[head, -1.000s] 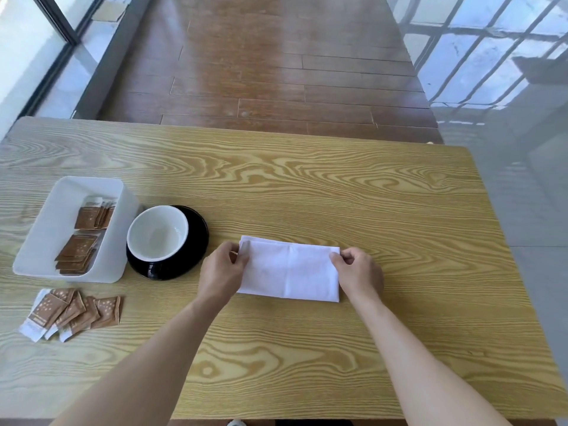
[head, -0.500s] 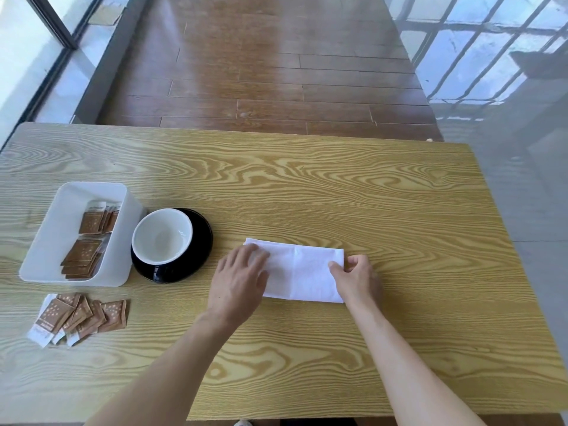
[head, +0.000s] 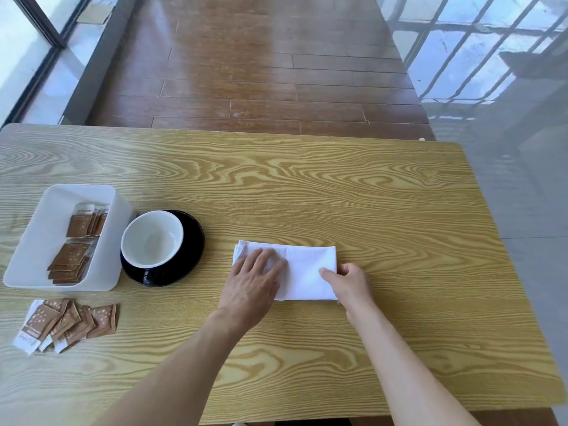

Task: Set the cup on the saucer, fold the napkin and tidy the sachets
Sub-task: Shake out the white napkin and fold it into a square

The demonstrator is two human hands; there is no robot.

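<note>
Left hand (head: 252, 287) flat, fingers spread, pressing the white folded napkin (head: 307, 272), right hand (head: 350, 284) pinching its right edge, glossy cup (head: 152, 239) on black saucer (head: 192, 238), grainy wood table (head: 338, 195)

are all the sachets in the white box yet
No, a loose pile of sachets lies on the table in front of the white box.

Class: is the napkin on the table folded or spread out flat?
Folded. The napkin is a compact rectangle with layered edges at its left end; the left hand lies flat on it, the right hand holds its right edge.
</note>
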